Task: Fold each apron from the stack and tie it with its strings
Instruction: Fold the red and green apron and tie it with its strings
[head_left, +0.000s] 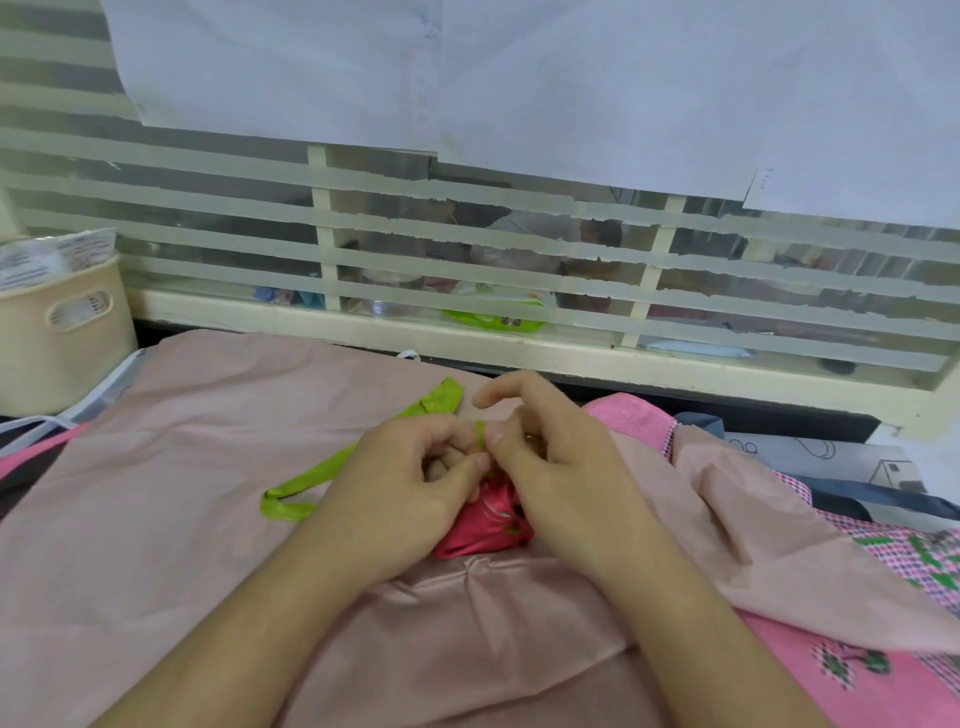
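A small red folded apron bundle (485, 530) lies on a pale pink cloth (182, 467), mostly hidden under my two hands. Its bright green string (317, 475) trails off to the left in a loop, and another end (441, 400) points up and back. My left hand (400, 488) pinches the green string between thumb and fingers just above the bundle. My right hand (550, 467) meets it there, with curled fingers pinching a short upright piece of the same string (480, 434).
Pink patterned aprons (857, 670) lie heaped at the right, with a grey printed one (810, 457) behind. A cream basket (62, 332) with papers stands at the back left. A striped glass partition (467, 270) and its sill close off the back.
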